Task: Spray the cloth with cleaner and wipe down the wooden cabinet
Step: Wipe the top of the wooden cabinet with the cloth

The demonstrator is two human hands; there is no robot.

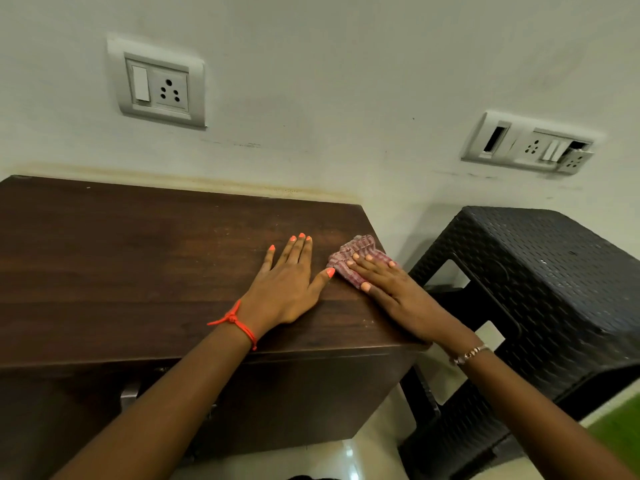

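Note:
A dark wooden cabinet (138,271) stands against the wall, its flat top filling the left and middle of the view. A crumpled pink-and-maroon striped cloth (353,254) lies on the top near its right edge. My right hand (388,285) presses flat on the cloth, fingers over it. My left hand (287,285) rests palm down on the bare wood just left of the cloth, fingers spread, holding nothing. No spray bottle is in view.
A black woven-pattern plastic stool (540,292) stands right of the cabinet with a narrow gap between. On the white wall are a switch and socket plate (161,86) above the cabinet and a broken socket plate (530,147) at right. Pale tiled floor lies below.

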